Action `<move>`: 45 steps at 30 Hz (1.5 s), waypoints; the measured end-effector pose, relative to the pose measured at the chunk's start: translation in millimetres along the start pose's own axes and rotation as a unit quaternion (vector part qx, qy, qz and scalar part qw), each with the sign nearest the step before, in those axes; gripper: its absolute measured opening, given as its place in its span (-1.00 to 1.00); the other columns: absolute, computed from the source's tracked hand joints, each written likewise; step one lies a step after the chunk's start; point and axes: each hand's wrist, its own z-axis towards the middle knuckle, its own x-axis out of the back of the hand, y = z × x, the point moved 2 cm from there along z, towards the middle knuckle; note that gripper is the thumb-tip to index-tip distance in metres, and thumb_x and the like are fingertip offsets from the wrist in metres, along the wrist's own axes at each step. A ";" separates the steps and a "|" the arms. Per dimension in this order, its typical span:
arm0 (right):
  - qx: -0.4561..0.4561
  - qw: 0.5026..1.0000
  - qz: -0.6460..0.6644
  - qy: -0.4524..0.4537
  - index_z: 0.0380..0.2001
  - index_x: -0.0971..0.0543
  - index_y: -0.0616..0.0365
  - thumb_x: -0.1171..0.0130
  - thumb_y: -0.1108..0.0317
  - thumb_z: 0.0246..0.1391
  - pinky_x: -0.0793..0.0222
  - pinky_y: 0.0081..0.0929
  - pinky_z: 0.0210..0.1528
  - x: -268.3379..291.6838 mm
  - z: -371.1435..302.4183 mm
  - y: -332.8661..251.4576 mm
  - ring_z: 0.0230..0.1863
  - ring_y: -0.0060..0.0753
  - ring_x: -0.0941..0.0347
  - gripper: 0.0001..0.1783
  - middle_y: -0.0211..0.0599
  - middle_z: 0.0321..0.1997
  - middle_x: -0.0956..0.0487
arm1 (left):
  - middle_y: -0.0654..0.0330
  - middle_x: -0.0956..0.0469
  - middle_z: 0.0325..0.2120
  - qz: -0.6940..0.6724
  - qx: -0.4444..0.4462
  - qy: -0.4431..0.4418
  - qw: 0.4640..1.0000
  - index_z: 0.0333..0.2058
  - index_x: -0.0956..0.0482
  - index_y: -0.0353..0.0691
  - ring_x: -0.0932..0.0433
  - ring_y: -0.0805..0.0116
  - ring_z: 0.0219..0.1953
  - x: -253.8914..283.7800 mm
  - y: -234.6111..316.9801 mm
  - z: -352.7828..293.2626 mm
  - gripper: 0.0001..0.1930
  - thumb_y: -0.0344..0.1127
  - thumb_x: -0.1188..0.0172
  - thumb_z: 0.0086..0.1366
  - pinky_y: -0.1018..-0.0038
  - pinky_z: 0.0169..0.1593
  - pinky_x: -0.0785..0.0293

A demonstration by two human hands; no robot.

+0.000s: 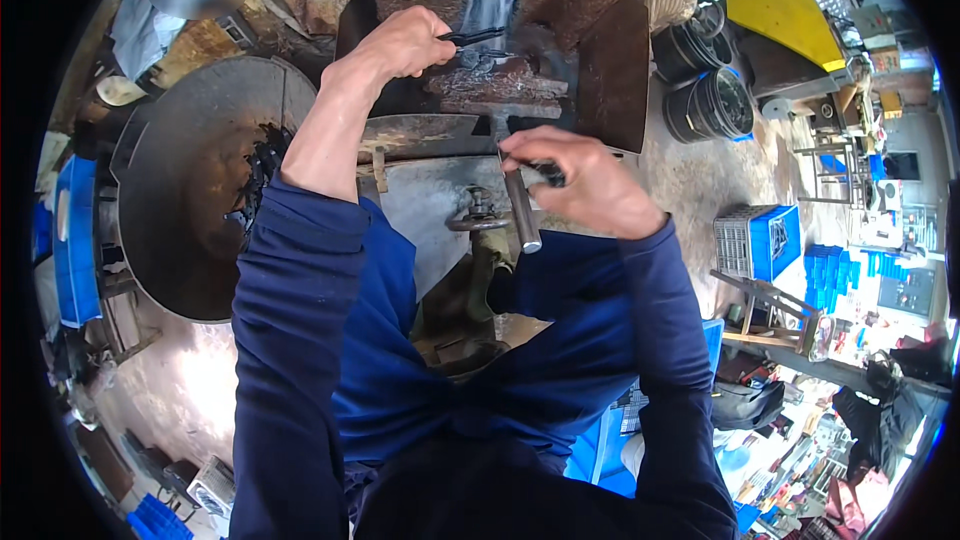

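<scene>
My left hand (405, 45) is closed around the dark handles of a pair of tongs (482, 37), over an open-fronted metal forge box. Beyond the tongs lies a pale grey piece (488, 10), its kind unclear. Below and to the right, the fingers of my right hand (585, 180) curl onto the shaft of a T-shaped metal tool (522, 212). Its crosspiece reaches the box's front edge, while the thick shaft end points down toward my lap. Slight blur covers my right fingers. Dark, rusty chunks (500, 85) lie in the box between my hands.
A large round metal pan (190, 200) with black lumps stands at my left. The box's right side plate (612, 75) rises beside my right hand. Black buckets (710, 105) and a grey crate (735, 242) are farther right. Between my knees is a handwheel (478, 223).
</scene>
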 end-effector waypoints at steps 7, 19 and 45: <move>-0.305 0.844 0.381 0.221 -0.16 -0.57 0.20 -0.20 0.44 0.17 -0.31 -0.45 -0.46 36.9 36.6 3.6 -0.56 -0.60 -0.30 -0.83 -0.20 -0.15 -0.63 | 0.34 -0.42 -0.68 -0.041 -0.052 0.111 0.992 -0.28 -0.66 -0.34 -0.32 0.57 -0.65 -7.3 -27.4 17.4 -0.74 -0.21 -0.22 0.33 0.49 -0.54 -0.24; -0.173 0.767 0.481 0.387 -0.19 -0.54 0.24 -0.19 0.39 0.22 -0.26 -0.42 -0.55 17.3 88.2 8.8 -0.67 -0.59 -0.19 -0.84 -0.21 -0.28 -0.61 | 0.34 -0.57 -0.55 -0.428 -0.074 0.012 0.901 -0.29 -0.65 -0.25 -0.12 0.71 -0.68 5.6 64.1 -29.9 -0.78 -0.19 -0.23 0.34 0.68 -0.60 -0.01; -0.209 0.764 0.483 0.375 -0.22 -0.52 0.28 -0.13 0.31 0.29 -0.65 -0.24 -0.29 39.8 50.9 14.7 -0.42 -0.22 -0.59 -0.79 -0.19 -0.38 -0.53 | 0.22 -0.56 -0.44 -0.078 -0.118 0.008 0.990 -0.04 -0.59 -0.37 -0.46 0.51 -0.39 -14.4 -17.9 15.1 -0.68 -0.28 -0.17 0.32 0.47 -0.32 -0.41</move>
